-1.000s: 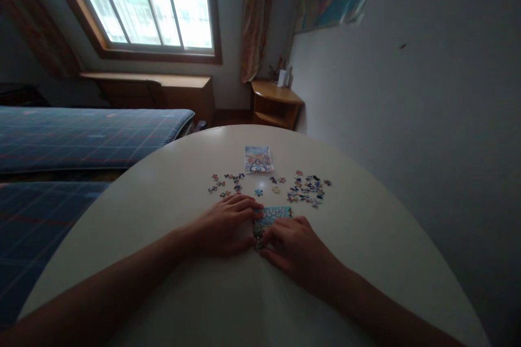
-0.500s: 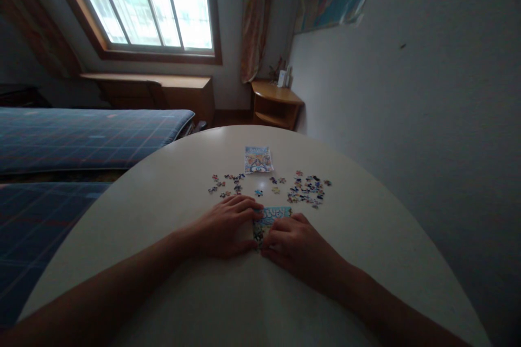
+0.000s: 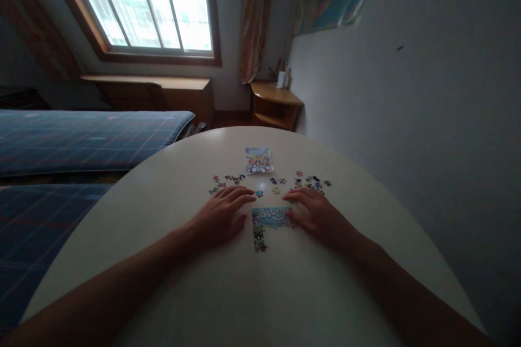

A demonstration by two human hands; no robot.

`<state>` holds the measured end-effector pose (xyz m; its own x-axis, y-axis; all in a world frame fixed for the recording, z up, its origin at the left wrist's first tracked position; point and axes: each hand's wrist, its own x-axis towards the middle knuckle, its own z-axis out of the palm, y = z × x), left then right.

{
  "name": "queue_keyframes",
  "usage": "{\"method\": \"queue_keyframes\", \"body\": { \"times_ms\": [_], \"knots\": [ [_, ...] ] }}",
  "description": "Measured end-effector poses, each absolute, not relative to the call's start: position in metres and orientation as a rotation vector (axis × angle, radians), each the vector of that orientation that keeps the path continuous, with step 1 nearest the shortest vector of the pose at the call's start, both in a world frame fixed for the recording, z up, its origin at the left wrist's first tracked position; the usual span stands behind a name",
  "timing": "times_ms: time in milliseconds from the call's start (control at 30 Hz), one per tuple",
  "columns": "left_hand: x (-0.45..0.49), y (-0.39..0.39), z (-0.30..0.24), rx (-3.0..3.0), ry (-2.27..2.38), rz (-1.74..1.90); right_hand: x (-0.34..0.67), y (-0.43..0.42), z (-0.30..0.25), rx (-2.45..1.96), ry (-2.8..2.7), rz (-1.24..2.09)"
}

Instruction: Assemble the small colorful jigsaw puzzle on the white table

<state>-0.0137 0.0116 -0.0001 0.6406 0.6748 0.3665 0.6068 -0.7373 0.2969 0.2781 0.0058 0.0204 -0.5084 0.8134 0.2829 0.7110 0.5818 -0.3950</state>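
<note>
A joined part of a jigsaw puzzle (image 3: pixel 273 217) lies on the white table, with a bluish top row and a darker strip down its left side. Just left of it rests my left hand (image 3: pixel 223 213), fingers apart and holding nothing, its fingertips close to a loose blue puzzle piece (image 3: pixel 259 193). My right hand (image 3: pixel 315 213) is spread at the puzzle's upper right corner, the thumb by its right edge and the fingers near a pile of loose pieces (image 3: pixel 315 181), which it partly covers. A yellowish piece (image 3: pixel 276 191) lies between the hands.
A small picture sheet (image 3: pixel 258 160) lies beyond the pieces. More loose pieces (image 3: pixel 234 178) are scattered beyond my left hand. The round table (image 3: pixel 195 157) stands beside a wall on the right and a bed with a blue plaid cover (image 3: pixel 81 135) on the left.
My right hand has moved away from the puzzle's inner area, up and to the right, and its fingers have spread. My left hand has come off the puzzle's left edge, shifting slightly away and left.
</note>
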Motion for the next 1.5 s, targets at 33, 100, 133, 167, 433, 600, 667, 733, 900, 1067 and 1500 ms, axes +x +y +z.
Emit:
{"method": "queue_keyframes", "body": {
  "times_ms": [33,100,133,167,433,600,667,733,900,1067,1500],
  "knots": [
    [-0.017,0.015,-0.002,2.706,1.141,0.726,0.283,0.011,0.018,-1.269,-2.305,0.297],
    [-0.023,0.023,-0.007,2.661,1.318,0.790,0.294,0.022,0.012,-1.344,-2.178,0.245],
    [-0.026,0.027,-0.009,2.630,1.382,0.797,0.299,0.027,0.009,-1.387,-2.126,0.218],
    [-0.029,0.030,-0.011,2.600,1.425,0.803,0.304,0.032,0.006,-1.429,-2.069,0.188],
    [-0.031,0.038,-0.019,2.450,1.448,0.868,0.315,0.046,-0.014,-1.580,-1.951,0.102],
    [-0.031,0.038,-0.020,2.458,1.436,0.880,0.311,0.043,-0.014,-1.602,-2.017,0.165],
    [-0.031,0.038,-0.021,2.464,1.422,0.886,0.311,0.042,-0.013,-1.608,-2.040,0.165],
    [-0.031,0.038,-0.021,2.460,1.406,0.886,0.311,0.042,-0.012,-1.614,-2.056,0.159],
    [-0.028,0.036,-0.018,2.428,1.432,0.852,0.311,0.042,-0.011,-1.628,-2.066,0.154],
    [-0.026,0.035,-0.016,2.425,1.457,0.819,0.311,0.044,-0.015,-1.622,-2.057,0.147],
    [-0.027,0.036,-0.015,2.409,1.468,0.825,0.312,0.044,-0.016,-1.600,-2.038,0.165]
  ]
}}
